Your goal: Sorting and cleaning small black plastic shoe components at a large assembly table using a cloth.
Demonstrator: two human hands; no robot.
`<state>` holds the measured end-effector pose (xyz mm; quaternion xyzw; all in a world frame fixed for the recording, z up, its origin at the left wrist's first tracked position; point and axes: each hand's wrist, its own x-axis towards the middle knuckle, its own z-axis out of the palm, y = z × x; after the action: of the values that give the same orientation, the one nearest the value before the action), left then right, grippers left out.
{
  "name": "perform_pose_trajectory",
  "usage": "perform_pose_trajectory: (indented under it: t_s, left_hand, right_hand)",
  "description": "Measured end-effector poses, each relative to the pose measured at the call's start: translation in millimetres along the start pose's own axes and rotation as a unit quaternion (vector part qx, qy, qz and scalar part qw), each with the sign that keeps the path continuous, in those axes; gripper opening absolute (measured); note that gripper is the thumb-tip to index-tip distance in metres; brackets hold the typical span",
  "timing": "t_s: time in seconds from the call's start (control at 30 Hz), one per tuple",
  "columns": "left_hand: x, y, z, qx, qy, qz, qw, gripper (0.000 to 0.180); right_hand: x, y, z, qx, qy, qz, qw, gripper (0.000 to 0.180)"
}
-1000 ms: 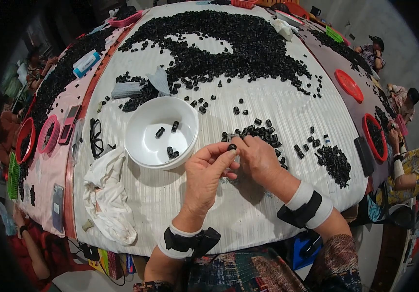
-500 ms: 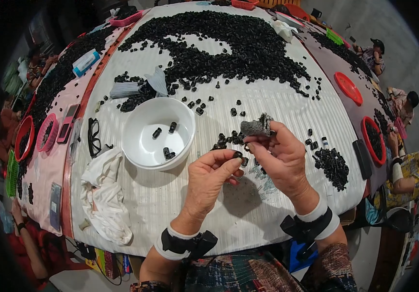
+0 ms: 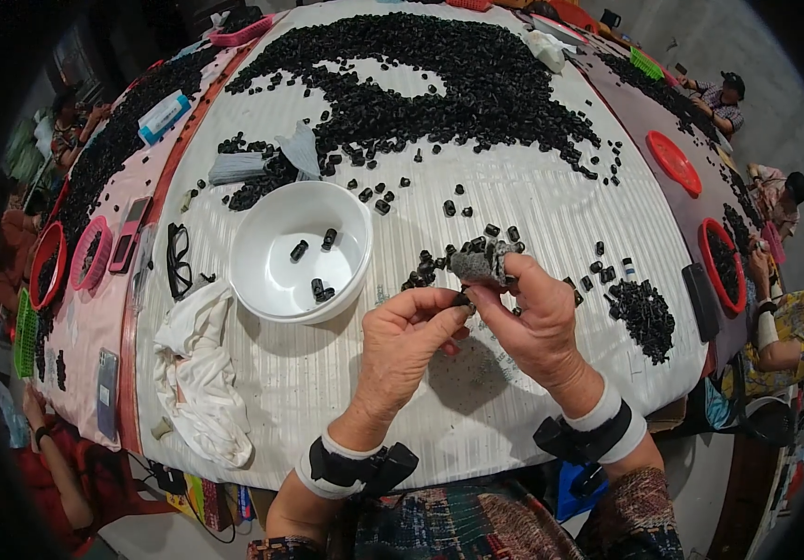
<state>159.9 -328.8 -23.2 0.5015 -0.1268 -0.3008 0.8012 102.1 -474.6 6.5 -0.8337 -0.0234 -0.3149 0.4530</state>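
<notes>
My right hand [image 3: 534, 322] holds a small grey pad [image 3: 478, 264] between thumb and fingers, raised above the white striped table [image 3: 532, 201]. My left hand [image 3: 406, 347] pinches a small black piece [image 3: 462, 301] against the right hand's fingertips. Both hands meet just in front of a loose cluster of black pieces [image 3: 462, 250]. A white bowl [image 3: 273, 233] with several black pieces in it stands to the left of my hands. A big heap of black pieces [image 3: 439, 79] covers the far half of the table.
A white cloth [image 3: 198, 373] lies at the front left, black glasses [image 3: 178, 259] beside the bowl. A smaller pile of black pieces [image 3: 646, 317] sits right of my hands. Red baskets [image 3: 724, 266] and phones [image 3: 127, 233] lie on neighbouring tables. Other people sit around the edges.
My hands rose from the table surface and came together; the right hand now holds the grey pad up, and the left pinches a black piece to it.
</notes>
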Motion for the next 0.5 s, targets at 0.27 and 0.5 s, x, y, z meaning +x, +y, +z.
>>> perform_pose_trajectory:
  t_s: [0.27,0.5]
  left_hand:
    - [-1.3,-2.0,3.2,0.028,0.011,-0.010,1.000,0.017]
    - [-0.2,-4.0,3.0,0.017,0.023,-0.020,0.999,0.018]
  right_hand:
    - [-7.3,4.1,-0.2,-0.086,0.004,-0.049,0.995,0.021]
    - [-11.6,2.8,0.1,-0.106,-0.009,-0.079,0.991,0.023]
